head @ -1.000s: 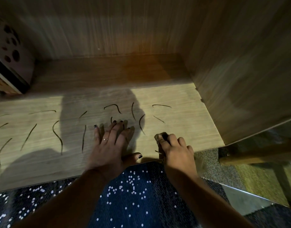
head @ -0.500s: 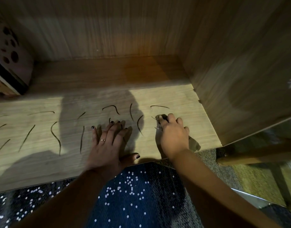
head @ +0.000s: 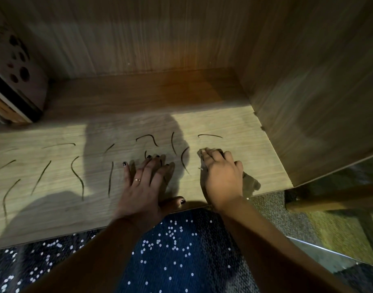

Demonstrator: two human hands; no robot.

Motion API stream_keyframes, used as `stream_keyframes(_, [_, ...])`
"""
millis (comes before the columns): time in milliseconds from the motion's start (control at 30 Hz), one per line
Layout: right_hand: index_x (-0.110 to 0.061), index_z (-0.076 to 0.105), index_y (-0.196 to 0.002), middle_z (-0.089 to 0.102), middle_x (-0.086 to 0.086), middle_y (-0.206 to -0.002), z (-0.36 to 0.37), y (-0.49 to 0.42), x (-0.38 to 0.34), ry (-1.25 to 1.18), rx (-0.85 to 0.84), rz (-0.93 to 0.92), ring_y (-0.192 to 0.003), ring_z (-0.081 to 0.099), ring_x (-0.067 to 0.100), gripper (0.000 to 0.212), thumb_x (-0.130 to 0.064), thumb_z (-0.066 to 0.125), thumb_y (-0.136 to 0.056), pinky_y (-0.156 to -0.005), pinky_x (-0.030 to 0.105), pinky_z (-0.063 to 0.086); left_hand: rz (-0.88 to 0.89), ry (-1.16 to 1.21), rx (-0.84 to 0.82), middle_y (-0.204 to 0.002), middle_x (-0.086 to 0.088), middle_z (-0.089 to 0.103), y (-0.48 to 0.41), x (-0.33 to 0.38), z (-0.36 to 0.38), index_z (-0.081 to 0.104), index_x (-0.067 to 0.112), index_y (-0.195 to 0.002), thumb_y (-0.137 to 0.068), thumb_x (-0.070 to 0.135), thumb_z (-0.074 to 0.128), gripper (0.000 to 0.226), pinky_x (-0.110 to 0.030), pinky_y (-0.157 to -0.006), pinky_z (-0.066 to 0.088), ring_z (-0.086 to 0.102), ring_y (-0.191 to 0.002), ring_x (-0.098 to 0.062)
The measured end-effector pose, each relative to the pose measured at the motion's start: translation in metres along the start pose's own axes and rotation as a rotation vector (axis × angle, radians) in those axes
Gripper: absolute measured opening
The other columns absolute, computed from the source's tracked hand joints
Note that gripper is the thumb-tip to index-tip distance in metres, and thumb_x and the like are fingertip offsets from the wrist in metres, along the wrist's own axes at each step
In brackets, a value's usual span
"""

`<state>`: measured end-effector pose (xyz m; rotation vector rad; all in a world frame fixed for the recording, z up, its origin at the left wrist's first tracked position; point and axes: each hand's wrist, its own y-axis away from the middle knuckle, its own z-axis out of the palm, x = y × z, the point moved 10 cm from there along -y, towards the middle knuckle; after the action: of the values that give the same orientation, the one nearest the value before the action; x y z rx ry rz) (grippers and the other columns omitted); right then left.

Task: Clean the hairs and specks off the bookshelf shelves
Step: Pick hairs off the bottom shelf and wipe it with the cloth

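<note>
Right hand [head: 222,176] slid inward from shelf [head: 244,127] edge, apparently gripping cloth [head: 203,152].

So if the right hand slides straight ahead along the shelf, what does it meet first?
Probably the curved hair just beyond the right hand and its cloth; after it, bare shelf up to the back panel.

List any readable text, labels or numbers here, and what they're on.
None readable.
The spotted box at the left end of the shelf shows dark dots only.
The hairs and the ring on the left hand carry no text.
The cloth under the right hand is mostly hidden.
</note>
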<state>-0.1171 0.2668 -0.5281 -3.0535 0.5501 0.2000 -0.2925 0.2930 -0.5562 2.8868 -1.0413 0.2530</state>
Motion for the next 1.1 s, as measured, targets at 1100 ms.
stream_keyframes(1100, [-0.021, 0.037, -0.144, 0.036, -0.004, -0.144, -0.001, 0.019, -0.011, 0.053, -0.105, -0.052, -0.123, 0.034, 0.025, 0.054, -0.011, 0.041, -0.091, -0.090, 0.045, 0.033, 0.015, -0.013, 0.007, -0.151, -0.013, 0.035, 0.000, 0.002, -0.001, 0.030, 0.021, -0.145, -0.078, 0.090, 0.024, 0.096, -0.069, -0.112, 0.018, 0.028, -0.142, -0.033])
